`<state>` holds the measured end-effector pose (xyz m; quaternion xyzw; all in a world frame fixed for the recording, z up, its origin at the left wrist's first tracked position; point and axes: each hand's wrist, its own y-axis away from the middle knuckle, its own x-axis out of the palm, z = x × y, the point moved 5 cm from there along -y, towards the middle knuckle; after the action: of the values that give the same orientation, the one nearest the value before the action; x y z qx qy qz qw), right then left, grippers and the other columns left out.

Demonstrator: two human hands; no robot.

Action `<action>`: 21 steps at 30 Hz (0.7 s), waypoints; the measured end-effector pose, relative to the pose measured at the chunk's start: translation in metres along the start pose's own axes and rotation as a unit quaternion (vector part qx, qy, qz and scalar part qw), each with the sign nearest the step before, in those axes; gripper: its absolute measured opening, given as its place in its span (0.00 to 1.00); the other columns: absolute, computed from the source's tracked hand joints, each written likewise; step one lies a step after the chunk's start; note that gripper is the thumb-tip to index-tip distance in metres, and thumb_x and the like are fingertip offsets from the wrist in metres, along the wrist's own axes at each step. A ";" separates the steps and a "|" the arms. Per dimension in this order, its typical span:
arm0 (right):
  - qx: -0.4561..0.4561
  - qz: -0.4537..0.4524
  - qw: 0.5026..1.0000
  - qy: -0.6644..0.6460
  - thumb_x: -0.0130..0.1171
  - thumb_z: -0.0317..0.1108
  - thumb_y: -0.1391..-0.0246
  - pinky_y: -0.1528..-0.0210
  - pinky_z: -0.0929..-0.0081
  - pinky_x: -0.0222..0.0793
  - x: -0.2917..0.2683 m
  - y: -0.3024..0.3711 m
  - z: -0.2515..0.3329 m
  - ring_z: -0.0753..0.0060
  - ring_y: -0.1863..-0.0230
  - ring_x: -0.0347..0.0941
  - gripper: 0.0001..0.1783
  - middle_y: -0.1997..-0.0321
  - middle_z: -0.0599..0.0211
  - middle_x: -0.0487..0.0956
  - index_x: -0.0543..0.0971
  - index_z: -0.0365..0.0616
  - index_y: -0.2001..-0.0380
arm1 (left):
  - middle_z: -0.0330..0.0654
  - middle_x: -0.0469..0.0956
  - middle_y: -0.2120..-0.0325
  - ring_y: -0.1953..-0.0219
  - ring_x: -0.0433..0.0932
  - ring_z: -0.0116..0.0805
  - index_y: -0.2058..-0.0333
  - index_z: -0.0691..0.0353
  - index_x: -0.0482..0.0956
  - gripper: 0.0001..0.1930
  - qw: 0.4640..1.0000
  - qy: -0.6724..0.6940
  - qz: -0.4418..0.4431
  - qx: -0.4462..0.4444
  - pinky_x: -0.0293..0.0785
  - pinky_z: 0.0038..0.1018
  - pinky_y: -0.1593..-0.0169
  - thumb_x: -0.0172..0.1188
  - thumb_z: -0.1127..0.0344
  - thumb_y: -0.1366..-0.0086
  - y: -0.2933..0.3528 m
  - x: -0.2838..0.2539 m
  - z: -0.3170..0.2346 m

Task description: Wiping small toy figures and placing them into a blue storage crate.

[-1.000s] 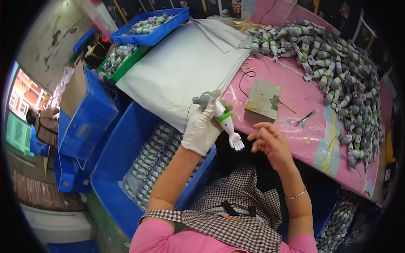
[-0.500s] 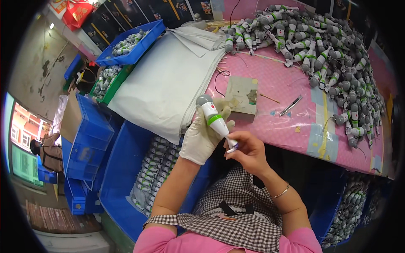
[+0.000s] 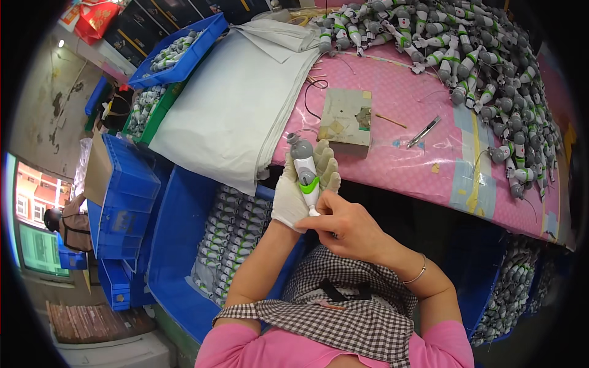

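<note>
A white handheld device (image 3: 304,167) with a rounded grey head and a green band lies slantwise across my left hand (image 3: 289,195), which wears a pale glove. The gloved palm and thumb support it, while the fingers rise along its right side. A dark grey patch shows on the body above the green band. My right hand (image 3: 350,228) is bare, its thumb and curled fingers closed at the device's narrow white lower end. The fingers partly hide that end. Beyond the gloved fingers stands a grey box-shaped block (image 3: 345,118) on the pink-covered table (image 3: 392,168).
Similar devices form a large heap (image 3: 466,55) at the table's far right. A pen (image 3: 423,132) and a thin stick (image 3: 391,121) lie near the block. White sheets (image 3: 236,98) cover the table's left side. Below is a blue bin (image 3: 175,245) with rows of devices (image 3: 230,242).
The device has turned in my left hand, from the face with a red mark to one with a dark grey patch. My right hand has shifted slightly left along its narrow end.
</note>
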<state>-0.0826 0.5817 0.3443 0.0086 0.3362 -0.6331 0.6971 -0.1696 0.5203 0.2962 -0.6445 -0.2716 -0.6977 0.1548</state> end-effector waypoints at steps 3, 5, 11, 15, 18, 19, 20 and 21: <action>-0.001 0.021 0.999 0.030 0.61 0.22 0.62 0.75 0.75 0.65 0.006 -0.001 0.003 0.69 0.74 0.68 0.21 0.70 0.65 0.67 0.79 0.54 0.61 | 0.43 0.77 0.61 0.60 0.77 0.39 0.46 0.58 0.67 0.29 0.999 0.037 -0.010 -0.008 0.73 0.39 0.54 0.42 0.42 0.36 0.001 -0.005 0.004; -0.045 -0.069 0.993 -0.086 0.61 0.23 0.60 0.78 0.77 0.64 -0.006 -0.005 0.012 0.73 0.76 0.69 0.16 0.70 0.66 0.71 0.80 0.48 0.63 | 0.42 0.78 0.63 0.62 0.77 0.38 0.46 0.59 0.67 0.30 0.998 0.054 -0.014 -0.010 0.74 0.38 0.55 0.41 0.41 0.36 0.002 -0.006 0.002; 0.280 -0.173 0.843 -0.426 0.49 0.36 0.41 0.79 0.86 0.65 -0.031 -0.001 -0.046 0.84 0.82 0.68 0.17 0.61 0.61 0.79 0.74 0.34 0.54 | 0.37 0.71 0.77 0.78 0.70 0.26 0.57 0.61 0.70 0.31 0.861 -0.477 -0.071 0.160 0.68 0.21 0.73 0.37 0.37 0.36 0.016 0.004 -0.009; 0.279 -0.203 0.777 -0.527 0.48 0.39 0.41 0.78 0.85 0.67 -0.042 -0.004 -0.067 0.83 0.82 0.70 0.21 0.57 0.57 0.77 0.69 0.34 0.50 | 0.35 0.71 0.75 0.78 0.67 0.20 0.55 0.63 0.70 0.29 0.702 -0.683 -0.103 0.174 0.64 0.16 0.74 0.46 0.40 0.38 0.030 0.016 0.000; 0.269 -0.250 0.746 -0.555 0.51 0.37 0.43 0.75 0.86 0.71 -0.053 -0.001 -0.077 0.83 0.80 0.73 0.18 0.60 0.60 0.79 0.72 0.35 0.54 | 0.36 0.71 0.75 0.77 0.67 0.20 0.53 0.64 0.69 0.28 0.649 -0.734 -0.100 0.173 0.65 0.16 0.73 0.48 0.43 0.37 0.029 0.011 0.006; 0.265 -0.254 0.748 -0.552 0.51 0.37 0.43 0.75 0.86 0.71 -0.056 0.000 -0.076 0.83 0.80 0.73 0.18 0.60 0.60 0.79 0.72 0.35 0.54 | 0.36 0.71 0.75 0.77 0.67 0.20 0.53 0.64 0.69 0.28 0.648 -0.735 -0.094 0.174 0.65 0.16 0.73 0.48 0.43 0.37 0.029 0.011 0.006; 0.268 -0.281 0.752 -0.533 0.52 0.36 0.43 0.76 0.86 0.70 -0.061 0.002 -0.077 0.83 0.80 0.73 0.17 0.62 0.61 0.79 0.73 0.36 0.55 | 0.36 0.71 0.75 0.77 0.67 0.20 0.53 0.64 0.69 0.28 0.695 -0.700 -0.099 0.133 0.65 0.16 0.73 0.48 0.43 0.37 0.028 0.007 0.008; 0.271 -0.307 0.753 -0.515 0.52 0.35 0.44 0.77 0.87 0.70 -0.065 0.004 -0.077 0.84 0.81 0.72 0.15 0.64 0.62 0.79 0.74 0.36 0.57 | 0.36 0.71 0.75 0.77 0.67 0.20 0.53 0.64 0.70 0.28 0.738 -0.660 -0.105 0.091 0.65 0.16 0.73 0.47 0.43 0.36 0.028 0.001 0.010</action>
<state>-0.1129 0.6731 0.3141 -0.2334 -0.2745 -0.7865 0.5016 -0.1455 0.5034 0.3027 -0.8938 -0.4338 -0.0810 -0.0800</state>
